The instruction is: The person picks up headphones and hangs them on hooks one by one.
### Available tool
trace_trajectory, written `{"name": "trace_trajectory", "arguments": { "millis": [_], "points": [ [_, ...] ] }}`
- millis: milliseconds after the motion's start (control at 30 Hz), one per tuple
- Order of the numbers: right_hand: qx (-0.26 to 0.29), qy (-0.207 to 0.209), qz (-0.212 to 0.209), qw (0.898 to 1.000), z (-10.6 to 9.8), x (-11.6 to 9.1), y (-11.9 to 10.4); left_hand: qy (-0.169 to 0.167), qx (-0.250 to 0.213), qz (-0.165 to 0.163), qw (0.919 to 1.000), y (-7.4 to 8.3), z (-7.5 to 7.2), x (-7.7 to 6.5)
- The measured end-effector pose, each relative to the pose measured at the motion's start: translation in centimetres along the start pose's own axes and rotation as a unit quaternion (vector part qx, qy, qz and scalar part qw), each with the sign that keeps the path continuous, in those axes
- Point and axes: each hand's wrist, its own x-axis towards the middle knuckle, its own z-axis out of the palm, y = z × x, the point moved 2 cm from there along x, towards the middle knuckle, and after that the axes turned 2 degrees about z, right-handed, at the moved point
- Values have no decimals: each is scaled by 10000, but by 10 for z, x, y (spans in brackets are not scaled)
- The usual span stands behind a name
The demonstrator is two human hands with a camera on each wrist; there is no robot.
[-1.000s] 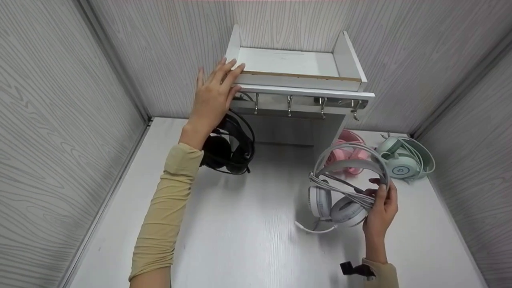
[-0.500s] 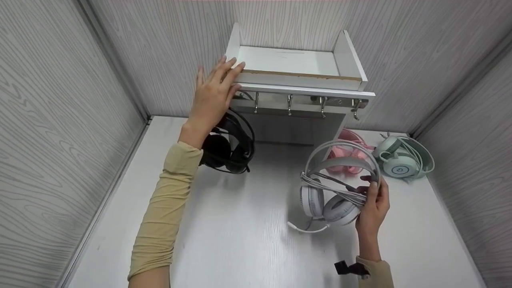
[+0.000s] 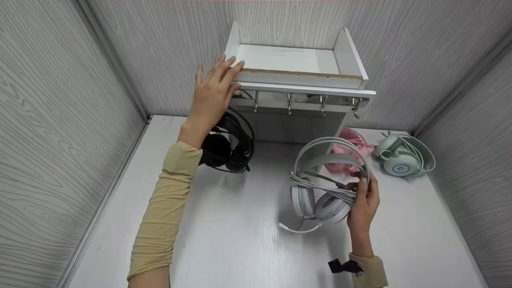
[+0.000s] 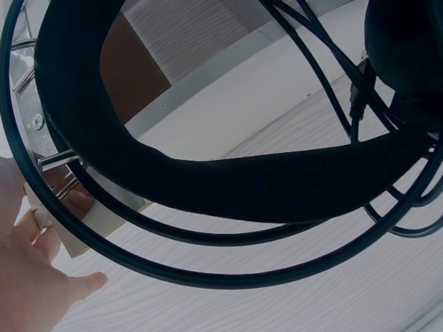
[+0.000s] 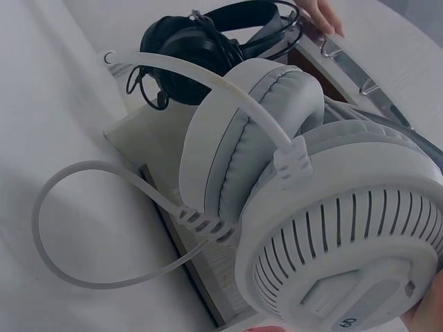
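My left hand (image 3: 212,96) rests on the left front corner of a white shelf rack (image 3: 296,82), fingers spread over its edge. Under it, black headphones (image 3: 216,150) hang at the rack's left end; in the left wrist view their padded headband (image 4: 208,194) loops over a hook (image 4: 59,160). My right hand (image 3: 363,204) grips a white headset (image 3: 332,210) by the side of its headband, above the table. A bundled grey cable crosses the headset, and its microphone boom (image 3: 300,231) points left. In the right wrist view its slotted ear cup (image 5: 339,228) fills the foreground.
Several metal hooks (image 3: 289,105) line the rack's front rail, with no headphones on those right of the black pair. Pink headphones (image 3: 338,163) lie behind the white headset, beside the rack's right leg. Mint-green headphones (image 3: 400,162) lie farther right. Wood-grained walls enclose the table (image 3: 240,240).
My right hand has carried the white headset to the left and slightly up, toward the rack. The left hand stays on the rack's corner.
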Motion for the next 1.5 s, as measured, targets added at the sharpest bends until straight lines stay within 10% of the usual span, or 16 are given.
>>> {"name": "trace_trajectory", "arguments": {
  "millis": [1500],
  "points": [
    [248, -612, 240, 9975, 69, -14, 3, -92, -48, -79, 9999, -1, 0, 2]
  ]
}}
